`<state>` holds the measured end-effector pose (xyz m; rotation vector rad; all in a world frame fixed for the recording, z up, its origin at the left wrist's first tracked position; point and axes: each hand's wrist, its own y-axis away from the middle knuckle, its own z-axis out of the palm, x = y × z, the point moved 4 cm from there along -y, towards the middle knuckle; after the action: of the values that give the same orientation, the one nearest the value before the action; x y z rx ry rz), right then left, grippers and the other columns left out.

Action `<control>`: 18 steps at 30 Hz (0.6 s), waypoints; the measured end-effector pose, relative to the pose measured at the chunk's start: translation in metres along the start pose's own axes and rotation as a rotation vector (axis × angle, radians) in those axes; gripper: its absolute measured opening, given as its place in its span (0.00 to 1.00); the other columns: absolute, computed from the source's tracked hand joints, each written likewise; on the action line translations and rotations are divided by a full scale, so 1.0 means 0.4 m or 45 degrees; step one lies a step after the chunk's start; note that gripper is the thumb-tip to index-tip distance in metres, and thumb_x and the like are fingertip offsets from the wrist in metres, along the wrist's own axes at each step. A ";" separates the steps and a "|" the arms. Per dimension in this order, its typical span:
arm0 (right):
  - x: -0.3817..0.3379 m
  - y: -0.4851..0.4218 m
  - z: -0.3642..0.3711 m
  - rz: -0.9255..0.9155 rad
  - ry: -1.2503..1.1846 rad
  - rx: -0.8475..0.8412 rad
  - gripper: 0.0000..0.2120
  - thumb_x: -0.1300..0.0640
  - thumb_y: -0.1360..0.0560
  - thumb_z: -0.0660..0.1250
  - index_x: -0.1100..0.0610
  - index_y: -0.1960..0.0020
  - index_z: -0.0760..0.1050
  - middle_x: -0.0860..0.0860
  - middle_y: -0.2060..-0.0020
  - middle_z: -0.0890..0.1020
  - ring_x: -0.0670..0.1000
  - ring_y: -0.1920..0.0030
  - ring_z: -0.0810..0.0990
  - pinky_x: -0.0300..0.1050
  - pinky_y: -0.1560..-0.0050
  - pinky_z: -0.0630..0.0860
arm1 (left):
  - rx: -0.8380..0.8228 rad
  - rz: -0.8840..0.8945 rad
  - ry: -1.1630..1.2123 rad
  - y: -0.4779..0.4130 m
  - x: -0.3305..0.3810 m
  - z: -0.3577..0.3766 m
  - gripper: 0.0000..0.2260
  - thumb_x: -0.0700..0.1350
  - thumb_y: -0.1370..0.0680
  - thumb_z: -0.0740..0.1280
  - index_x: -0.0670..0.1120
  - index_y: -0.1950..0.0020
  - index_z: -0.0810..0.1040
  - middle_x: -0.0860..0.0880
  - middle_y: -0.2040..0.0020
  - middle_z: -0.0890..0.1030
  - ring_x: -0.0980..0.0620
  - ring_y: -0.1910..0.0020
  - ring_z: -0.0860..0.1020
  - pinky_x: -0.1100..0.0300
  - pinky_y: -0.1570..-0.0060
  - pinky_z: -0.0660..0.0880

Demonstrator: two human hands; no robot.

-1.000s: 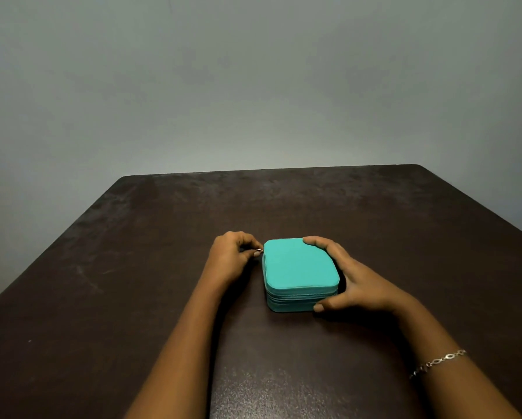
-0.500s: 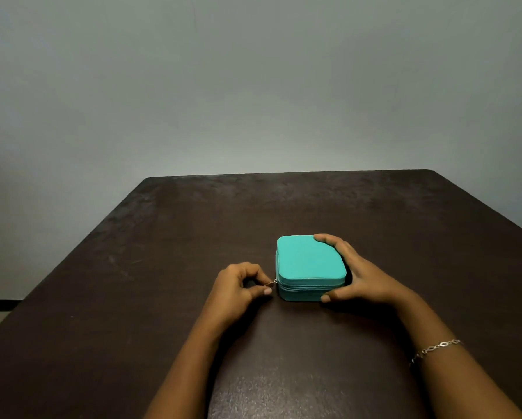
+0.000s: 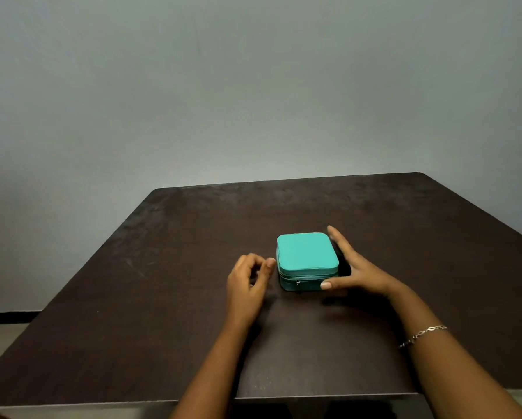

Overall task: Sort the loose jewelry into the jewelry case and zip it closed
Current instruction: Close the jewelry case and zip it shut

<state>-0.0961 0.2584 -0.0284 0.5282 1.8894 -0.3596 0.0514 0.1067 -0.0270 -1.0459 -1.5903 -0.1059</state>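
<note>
Neatly zipped teal jewelry case (image 3: 306,255), left hand (image 3: 247,282) grip loose, empty, right hand (image 3: 359,273) grip wide

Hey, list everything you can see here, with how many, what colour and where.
jewelry case: one, teal, lid down, lying flat mid-table
zipper pull: one, metal, on the case's front side, toward its left corner
table: one, dark brown, fills the lower half of the view
wall: one, grey, behind the table
bracelet: one, silver chain, on the right wrist
left hand: one, fingers loosely curled, holding nothing, just left of the case
right hand: one, fingers straight along the case's right side, thumb at its front
</note>
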 end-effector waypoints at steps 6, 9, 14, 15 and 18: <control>-0.005 0.091 0.064 0.077 -0.048 0.852 0.41 0.53 0.35 0.76 0.49 0.29 0.57 0.53 0.28 0.59 0.55 0.30 0.62 0.52 0.32 0.62 | -0.222 -0.269 0.124 -0.045 -0.005 0.058 0.21 0.50 0.21 0.58 0.47 0.29 0.64 0.49 0.30 0.65 0.56 0.34 0.65 0.64 0.36 0.61; -0.023 0.135 0.132 0.087 0.160 1.136 0.28 0.55 0.35 0.75 0.52 0.39 0.68 0.53 0.37 0.69 0.55 0.38 0.70 0.52 0.39 0.69 | -0.303 -0.270 0.144 -0.056 0.004 0.085 0.27 0.57 0.22 0.58 0.51 0.26 0.58 0.51 0.26 0.59 0.58 0.30 0.60 0.60 0.31 0.58; -0.067 0.130 0.216 0.300 0.575 1.028 0.14 0.50 0.31 0.69 0.49 0.46 0.73 0.50 0.45 0.69 0.52 0.40 0.66 0.45 0.40 0.64 | -0.467 -0.178 -0.056 -0.052 0.000 0.088 0.34 0.67 0.31 0.56 0.58 0.26 0.56 0.53 0.26 0.61 0.53 0.28 0.61 0.48 0.28 0.58; -0.075 0.124 0.223 0.356 0.653 0.993 0.14 0.48 0.29 0.67 0.48 0.45 0.73 0.49 0.45 0.70 0.51 0.39 0.66 0.44 0.40 0.62 | -0.486 -0.163 -0.076 -0.051 0.001 0.089 0.33 0.66 0.31 0.56 0.58 0.27 0.57 0.54 0.26 0.61 0.53 0.28 0.61 0.47 0.29 0.58; -0.089 0.105 0.236 0.457 0.790 0.935 0.15 0.44 0.27 0.63 0.46 0.42 0.74 0.48 0.43 0.74 0.51 0.39 0.66 0.45 0.39 0.61 | -0.482 -0.164 -0.116 -0.050 -0.003 0.093 0.34 0.69 0.33 0.55 0.58 0.28 0.60 0.53 0.28 0.64 0.51 0.30 0.64 0.46 0.31 0.62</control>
<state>0.0122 0.2420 -0.0298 1.5951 2.1511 -0.7109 0.0104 0.1158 -0.0309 -1.2502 -1.7614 -0.4677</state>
